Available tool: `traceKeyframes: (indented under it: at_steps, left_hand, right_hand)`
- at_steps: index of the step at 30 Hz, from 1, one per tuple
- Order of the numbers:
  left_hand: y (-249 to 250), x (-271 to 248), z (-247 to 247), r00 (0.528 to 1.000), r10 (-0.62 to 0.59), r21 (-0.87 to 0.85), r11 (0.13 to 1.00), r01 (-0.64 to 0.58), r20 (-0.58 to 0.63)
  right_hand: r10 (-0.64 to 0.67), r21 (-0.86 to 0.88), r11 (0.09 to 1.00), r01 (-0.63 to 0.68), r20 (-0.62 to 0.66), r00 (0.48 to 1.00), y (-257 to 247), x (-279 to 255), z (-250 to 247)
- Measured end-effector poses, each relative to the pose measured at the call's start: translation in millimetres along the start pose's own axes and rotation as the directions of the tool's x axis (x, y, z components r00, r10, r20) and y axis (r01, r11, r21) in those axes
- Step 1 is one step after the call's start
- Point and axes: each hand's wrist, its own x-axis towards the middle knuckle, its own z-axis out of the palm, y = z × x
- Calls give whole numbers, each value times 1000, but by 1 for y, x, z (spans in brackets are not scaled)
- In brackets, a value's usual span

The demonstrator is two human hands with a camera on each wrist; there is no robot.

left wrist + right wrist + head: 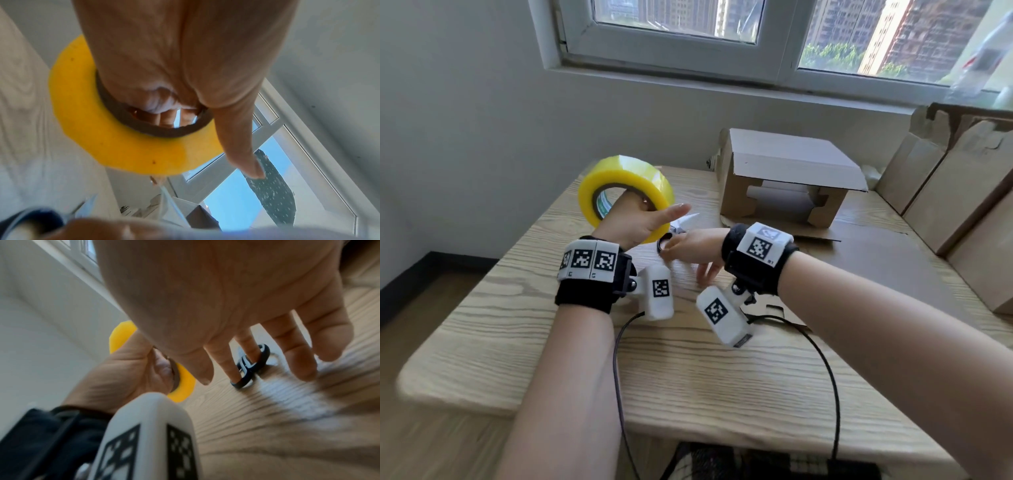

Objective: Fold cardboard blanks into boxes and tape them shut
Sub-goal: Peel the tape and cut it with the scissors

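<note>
My left hand (643, 214) holds a yellow tape roll (626, 178) tilted up above the table's far left, with its fingers curled through the brown core (152, 128) and the thumb stretched out to the right. Black-handled scissors (677, 229) lie on the wooden table (688, 359) just right of the roll. My right hand (688, 251) reaches down onto them, fingers fairly straight and spread, and two fingertips touch the handle loops (247, 368). A partly folded cardboard box (784, 178) stands behind the hands with its front flap hanging open.
A flat cardboard blank (876, 267) lies on the table under my right forearm. More cardboard blanks (945, 205) lean at the right edge. Thin black cables (828, 377) trail from the wrist cameras over the near table edge. A window and white wall are behind.
</note>
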Motion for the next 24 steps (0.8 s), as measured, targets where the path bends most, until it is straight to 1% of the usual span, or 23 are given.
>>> traceKeyframes:
  at_steps: [2, 4, 6, 8, 9, 10, 13, 15, 19, 21, 24]
  left_hand:
    - [0, -1, -3, 999, 30, -8, 1000, -30, 30]
    - [-3, 0, -3, 999, 47, -25, 999, -47, 12]
    - [-9, 3, -2, 996, 77, -31, 996, -79, -35]
    - [-9, -1, 0, 992, 117, 10, 993, -117, -45]
    - [-8, -5, 2, 992, 123, 18, 992, -122, -29]
    - [-7, -7, 4, 993, 121, 9, 993, -121, -10]
    - [-7, -10, 10, 993, 112, -17, 994, -112, -23]
    - [-9, -9, 11, 991, 110, -13, 994, -112, -77]
    - [-15, -6, 8, 984, 118, -38, 992, -124, -137]
    - [-17, -5, 6, 980, 117, -23, 992, -122, -162]
    - [-22, -2, 1, 981, 90, -42, 994, -98, -171]
  right_hand:
    - [-30, -84, 996, 29, -10, 999, -1, -7, 5]
    - [-44, -216, 976, 36, -29, 999, 0, -15, 12]
    - [-61, -373, 927, 30, -72, 995, 3, -24, 19]
    - [-62, -503, 864, -7, -120, 991, 11, -30, 25]
    - [-62, -537, 843, -25, -145, 988, 15, -32, 28]
    - [-65, -542, 839, -40, -173, 983, 20, -34, 31]
    - [-92, -442, 896, -40, -272, 958, 31, -44, 37]
    - [-87, -366, 930, -37, -316, 945, 37, -52, 41]
    - [-41, -286, 957, -55, -319, 947, 45, -67, 47]
    - [-47, -256, 966, -47, -347, 937, 49, -75, 50]
    - [-74, -275, 961, -36, -377, 923, 56, -85, 52]
